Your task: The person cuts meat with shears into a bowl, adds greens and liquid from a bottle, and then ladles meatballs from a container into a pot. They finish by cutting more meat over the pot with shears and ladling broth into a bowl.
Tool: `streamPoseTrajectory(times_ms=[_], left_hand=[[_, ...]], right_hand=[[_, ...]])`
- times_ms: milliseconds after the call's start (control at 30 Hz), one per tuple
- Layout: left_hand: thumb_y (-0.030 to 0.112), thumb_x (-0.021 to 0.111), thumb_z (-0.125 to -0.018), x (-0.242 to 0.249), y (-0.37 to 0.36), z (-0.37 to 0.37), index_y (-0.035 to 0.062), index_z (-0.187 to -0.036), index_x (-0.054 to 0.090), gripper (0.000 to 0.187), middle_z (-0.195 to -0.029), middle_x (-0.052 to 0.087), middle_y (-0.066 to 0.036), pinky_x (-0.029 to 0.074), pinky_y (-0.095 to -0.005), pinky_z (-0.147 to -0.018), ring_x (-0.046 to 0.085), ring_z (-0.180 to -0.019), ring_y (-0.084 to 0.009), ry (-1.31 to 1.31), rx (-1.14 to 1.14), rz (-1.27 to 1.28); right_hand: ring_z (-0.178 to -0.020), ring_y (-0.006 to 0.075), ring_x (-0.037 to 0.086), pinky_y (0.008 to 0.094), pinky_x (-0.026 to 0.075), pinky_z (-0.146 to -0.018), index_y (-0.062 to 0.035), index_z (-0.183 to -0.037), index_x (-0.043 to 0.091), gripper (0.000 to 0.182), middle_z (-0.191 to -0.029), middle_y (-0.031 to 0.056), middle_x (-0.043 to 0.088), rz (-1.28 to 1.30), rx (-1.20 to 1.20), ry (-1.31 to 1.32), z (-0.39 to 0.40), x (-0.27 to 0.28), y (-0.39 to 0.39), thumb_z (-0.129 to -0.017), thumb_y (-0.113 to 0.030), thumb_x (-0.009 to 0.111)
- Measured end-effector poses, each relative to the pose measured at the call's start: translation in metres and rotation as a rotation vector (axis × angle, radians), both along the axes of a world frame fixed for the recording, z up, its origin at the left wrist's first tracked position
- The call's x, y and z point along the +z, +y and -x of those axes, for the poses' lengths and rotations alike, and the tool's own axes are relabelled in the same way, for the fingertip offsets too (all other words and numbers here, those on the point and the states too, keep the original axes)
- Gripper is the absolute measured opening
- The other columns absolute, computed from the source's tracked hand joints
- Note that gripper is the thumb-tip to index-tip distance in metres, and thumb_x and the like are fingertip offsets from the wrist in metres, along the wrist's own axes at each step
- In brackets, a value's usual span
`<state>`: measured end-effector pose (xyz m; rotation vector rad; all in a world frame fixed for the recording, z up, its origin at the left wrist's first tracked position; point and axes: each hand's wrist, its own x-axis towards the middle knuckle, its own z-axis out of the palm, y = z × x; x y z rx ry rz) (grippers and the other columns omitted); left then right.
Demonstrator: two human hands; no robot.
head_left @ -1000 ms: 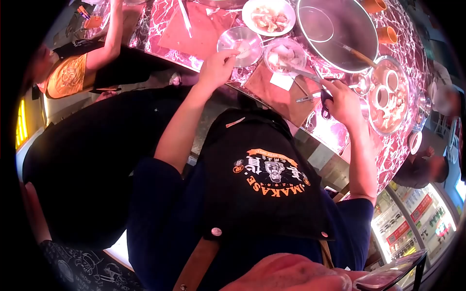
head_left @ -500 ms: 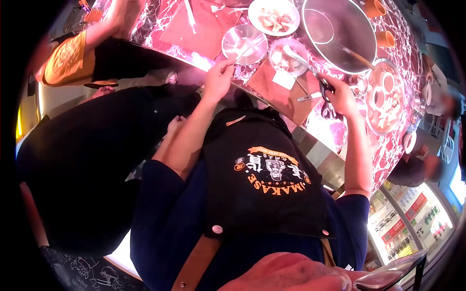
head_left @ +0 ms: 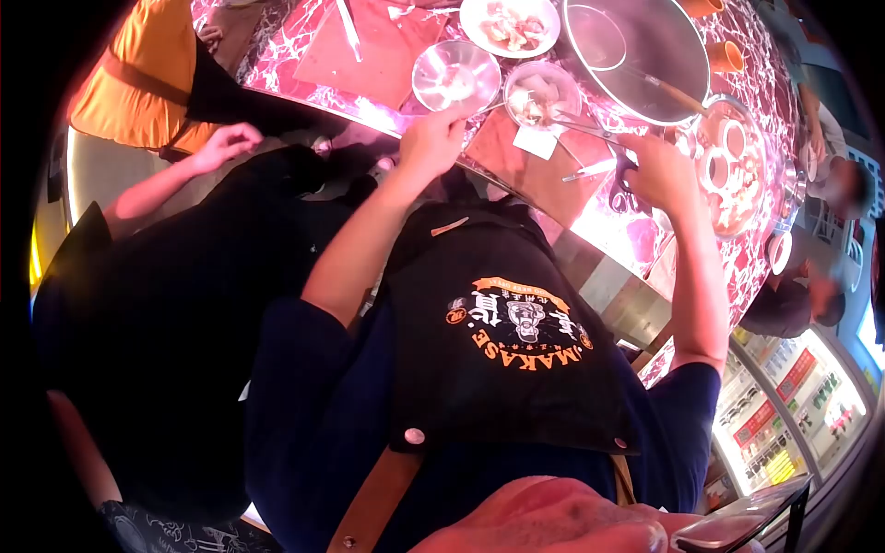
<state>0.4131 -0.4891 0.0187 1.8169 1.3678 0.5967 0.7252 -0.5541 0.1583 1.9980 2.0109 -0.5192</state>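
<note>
My left hand (head_left: 433, 144) is closed in a pinch on a thin skewer (head_left: 487, 109), beside a clear round bowl (head_left: 456, 78). My right hand (head_left: 656, 173) grips metal tongs (head_left: 586, 127), whose tips reach into a small bowl of pale food pieces (head_left: 542, 95). A white card (head_left: 536, 142) lies below that bowl, partly over a reddish-brown board (head_left: 502, 152). Close to my right hand are dark-handled scissors (head_left: 623, 197) and a pen-like tool (head_left: 588, 170). Behind the small bowl stands a white bowl of meat pieces (head_left: 510, 26).
A large pot (head_left: 636, 57) with a wooden-handled utensil stands at the back right. Right of it are a large food tray (head_left: 735, 175) and orange cups (head_left: 725, 56). Another board (head_left: 369, 51) lies left. People stand close on my left; others are across at the right.
My left hand has moved right and slightly up. The tongs' tips have come down into the small bowl. The neighbouring person in orange has shifted, and a co-worker's hand is now raised at the left.
</note>
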Motion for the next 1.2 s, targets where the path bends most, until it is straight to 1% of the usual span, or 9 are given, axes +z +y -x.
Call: streamPoseTrajectory(times_ms=[67, 167, 400, 600, 667, 800, 1000, 1100, 1200], left_hand=[[0.018, 0.056, -0.086, 0.011, 0.025, -0.015, 0.0146, -0.104, 0.071, 0.023, -0.093, 0.068, -0.018, 0.052, -0.0429, -0.074, 0.065, -0.087, -0.0375, 0.277, -0.232, -0.196], [0.012, 0.056, -0.082, 0.046, 0.058, -0.049, 0.0134, -0.097, 0.071, 0.022, -0.09, 0.069, -0.017, 0.053, -0.0431, -0.075, 0.067, -0.085, -0.0349, 0.649, -0.482, -0.176], [0.012, 0.054, -0.08, 0.076, 0.068, -0.066, 0.0126, -0.094, 0.072, 0.022, -0.09, 0.069, -0.017, 0.053, -0.0439, -0.073, 0.068, -0.084, -0.0335, 0.814, -0.631, -0.055], [0.017, 0.057, -0.084, 0.038, 0.051, -0.018, 0.011, -0.104, 0.071, 0.026, -0.087, 0.069, -0.017, 0.052, -0.0377, -0.07, 0.068, -0.08, -0.0293, 0.337, -0.162, -0.053], [0.018, 0.058, -0.088, 0.019, 0.043, -0.007, 0.0098, -0.107, 0.071, 0.025, -0.08, 0.068, -0.013, 0.048, -0.0318, -0.065, 0.065, -0.071, -0.0202, 0.078, 0.012, -0.013], [0.02, 0.056, -0.09, 0.003, 0.022, 0.015, 0.0074, -0.11, 0.068, 0.026, -0.078, 0.067, -0.013, 0.049, -0.0333, -0.066, 0.066, -0.071, -0.0219, -0.023, 0.058, 0.135], [0.013, 0.059, -0.091, -0.024, -0.01, 0.03, 0.0005, -0.11, 0.066, 0.024, -0.078, 0.066, -0.003, 0.046, -0.0251, -0.065, 0.058, -0.07, -0.0081, -0.23, 0.147, 0.26], [0.012, 0.06, -0.091, -0.026, -0.017, 0.026, 0.001, -0.11, 0.067, 0.023, -0.079, 0.066, -0.003, 0.046, -0.0242, -0.066, 0.057, -0.071, -0.0072, -0.256, 0.171, 0.276], [0.009, 0.058, -0.092, -0.032, -0.017, 0.026, -0.0009, -0.112, 0.064, 0.023, -0.082, 0.065, -0.001, 0.046, -0.0227, -0.067, 0.056, -0.072, -0.0061, -0.354, 0.156, 0.3]], right_hand=[[-0.09, 0.035, 0.065, 0.0437, 0.052, -0.078, -0.0099, -0.101, 0.067, 0.028, -0.094, 0.0155, 0.068, 0.09, 0.048, -0.078, 0.014, 0.01, 0.017, -0.075, -0.012, 0.058], [-0.085, 0.0357, 0.065, 0.0446, 0.052, -0.074, -0.0085, -0.091, 0.067, 0.019, -0.089, 0.0159, 0.068, 0.153, 0.125, -0.152, 0.025, 0.001, 0.039, -0.075, -0.013, 0.058], [-0.084, 0.0336, 0.066, 0.0429, 0.052, -0.074, -0.0058, -0.09, 0.069, 0.02, -0.087, 0.0159, 0.068, 0.2, 0.124, -0.087, 0.001, -0.013, 0.05, -0.073, -0.007, 0.059], [-0.083, 0.0259, 0.067, 0.0353, 0.05, -0.076, -0.0093, -0.111, 0.066, 0.038, -0.089, 0.0146, 0.068, 0.102, -0.136, 0.326, -0.027, 0.011, 0.04, -0.074, -0.007, 0.059], [-0.084, 0.0269, 0.067, 0.036, 0.05, -0.076, -0.0095, -0.114, 0.064, 0.04, -0.091, 0.0147, 0.068, 0.048, -0.149, 0.298, -0.019, 0.01, 0.043, -0.074, -0.007, 0.06], [-0.089, 0.0318, 0.065, 0.0414, 0.05, -0.079, -0.0122, -0.118, 0.061, 0.045, -0.093, 0.0149, 0.068, 0.068, -0.072, 0.14, 0.001, 0.008, 0.042, -0.073, -0.011, 0.062], [-0.09, 0.034, 0.065, 0.0459, 0.051, -0.075, -0.0111, -0.105, 0.064, 0.028, -0.092, 0.0163, 0.066, -0.018, 0.041, -0.003, 0.027, -0.05, 0.035, -0.078, -0.009, 0.054], [-0.09, 0.034, 0.065, 0.047, 0.05, -0.077, -0.0094, -0.1, 0.063, 0.024, -0.092, 0.0148, 0.066, 0.028, -0.006, -0.093, 0.028, -0.032, 0.029, -0.078, -0.01, 0.054], [-0.091, 0.0344, 0.065, 0.0447, 0.05, -0.082, -0.0119, -0.112, 0.063, 0.036, -0.101, 0.0167, 0.066, -0.016, -0.118, 0.059, 0.015, -0.008, 0.01, -0.077, -0.009, 0.057]])
